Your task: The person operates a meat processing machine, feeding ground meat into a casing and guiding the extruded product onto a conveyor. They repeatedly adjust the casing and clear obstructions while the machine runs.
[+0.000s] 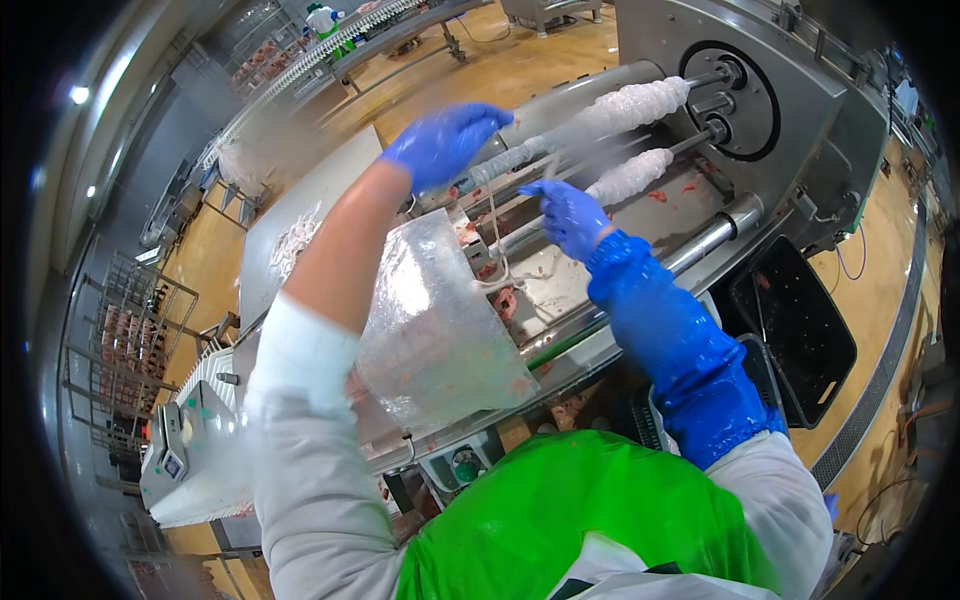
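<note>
Beyond the green apron (590, 510), a clear sheet (425, 325) lies left of centre; mid-frame, the right hand (572, 218), fingers bunched, any pinch unclear, partly blocks the nearer white-wrapped spindle (634, 176), which slants toward upper right, roughly parallel to the farther spindle (635, 107); the left hand (445, 148) stretches rightward, fingers together; both spindles meet a steel housing (815, 120), upper right

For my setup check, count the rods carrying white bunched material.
2: the far rod and the near rod, both projecting from the round plate; blur may hide others.

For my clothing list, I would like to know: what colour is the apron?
The apron is bright green, shown best in the head view.
</note>
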Motion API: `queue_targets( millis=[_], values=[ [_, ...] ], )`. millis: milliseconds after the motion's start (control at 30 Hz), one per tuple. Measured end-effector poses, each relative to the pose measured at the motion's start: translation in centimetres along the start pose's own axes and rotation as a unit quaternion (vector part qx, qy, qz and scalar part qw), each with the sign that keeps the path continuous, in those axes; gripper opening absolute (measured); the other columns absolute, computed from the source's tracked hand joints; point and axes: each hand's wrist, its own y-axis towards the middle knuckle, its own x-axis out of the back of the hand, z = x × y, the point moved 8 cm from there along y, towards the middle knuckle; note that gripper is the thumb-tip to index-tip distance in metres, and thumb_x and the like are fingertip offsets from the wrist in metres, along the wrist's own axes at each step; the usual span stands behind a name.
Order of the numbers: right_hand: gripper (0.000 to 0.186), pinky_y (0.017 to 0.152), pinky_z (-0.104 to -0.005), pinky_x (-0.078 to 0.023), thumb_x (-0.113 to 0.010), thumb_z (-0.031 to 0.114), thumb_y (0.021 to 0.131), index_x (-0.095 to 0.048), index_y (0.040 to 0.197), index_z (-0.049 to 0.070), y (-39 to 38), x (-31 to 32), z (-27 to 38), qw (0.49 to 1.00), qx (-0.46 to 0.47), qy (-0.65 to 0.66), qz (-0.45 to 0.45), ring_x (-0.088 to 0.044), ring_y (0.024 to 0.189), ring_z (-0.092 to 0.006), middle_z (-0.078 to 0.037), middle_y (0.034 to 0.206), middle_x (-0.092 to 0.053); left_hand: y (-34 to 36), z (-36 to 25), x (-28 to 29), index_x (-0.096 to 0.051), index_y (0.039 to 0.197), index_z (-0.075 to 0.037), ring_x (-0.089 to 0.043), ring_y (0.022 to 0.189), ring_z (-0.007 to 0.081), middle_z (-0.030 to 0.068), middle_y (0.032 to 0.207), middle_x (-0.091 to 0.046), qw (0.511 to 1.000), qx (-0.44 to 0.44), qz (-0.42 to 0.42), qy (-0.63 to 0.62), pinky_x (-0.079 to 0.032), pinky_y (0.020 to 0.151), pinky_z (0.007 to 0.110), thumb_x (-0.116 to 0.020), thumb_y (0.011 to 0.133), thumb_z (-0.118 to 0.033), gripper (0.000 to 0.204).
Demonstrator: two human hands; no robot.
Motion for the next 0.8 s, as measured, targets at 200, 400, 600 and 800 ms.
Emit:
queue_targets(
  millis=[200, 400, 600, 800],
  values=[
    [0.022, 0.064, -0.0316, -0.048, -0.047, 0.022, 0.098, -0.062, 0.105, 0.008, 7.7, -6.2, 2.1, 0.796, 0.285, -0.533, 0.048, -0.058, 0.074, -0.0171, -0.005, 0.080, -0.059, 6.6, 5.3, -7.4, -0.063, 0.122, -0.009, -0.059, 0.107, 0.0193, 0.0091, 0.118, -0.064, 0.929, 0.221, 0.201, -0.217, -0.044, 0.097, 0.033, -0.051, 0.094, -0.050, 0.051],
    [0.035, 0.085, -0.0358, -0.049, -0.055, 0.025, 0.093, -0.058, 0.121, 0.004, 2.4, -3.7, 3.9, 0.809, 0.326, -0.489, -0.016, -0.062, 0.096, -0.0256, -0.013, 0.104, -0.065, 4.5, 1.9, -1.6, -0.067, 0.097, -0.006, -0.059, 0.075, 0.0144, 0.0047, 0.087, -0.066, 0.974, 0.125, 0.175, -0.071, -0.049, 0.072, 0.031, -0.055, 0.093, -0.050, 0.046],
    [0.028, 0.085, -0.0378, -0.048, -0.065, 0.020, 0.087, -0.065, 0.112, 0.008, -9.3, -2.0, 5.0, 0.681, 0.597, -0.381, -0.187, -0.059, 0.097, -0.0264, -0.011, 0.101, -0.064, -7.3, -8.1, -2.3, -0.069, 0.085, -0.011, -0.064, 0.071, 0.0293, 0.0094, 0.076, -0.067, 0.958, -0.122, 0.172, 0.194, -0.052, 0.070, 0.039, -0.062, 0.090, -0.034, 0.024],
    [0.017, 0.062, -0.0277, -0.047, -0.050, 0.017, 0.096, -0.062, 0.105, 0.009, -0.9, 2.2, 0.3, 0.961, 0.234, -0.101, -0.104, -0.055, 0.067, -0.0146, -0.002, 0.079, -0.059, -5.0, -3.6, -0.7, -0.069, 0.105, -0.015, -0.066, 0.084, 0.0271, 0.0096, 0.098, -0.066, 0.995, -0.009, 0.059, 0.084, -0.052, 0.077, 0.040, -0.055, 0.093, -0.034, 0.027]
  ],
)
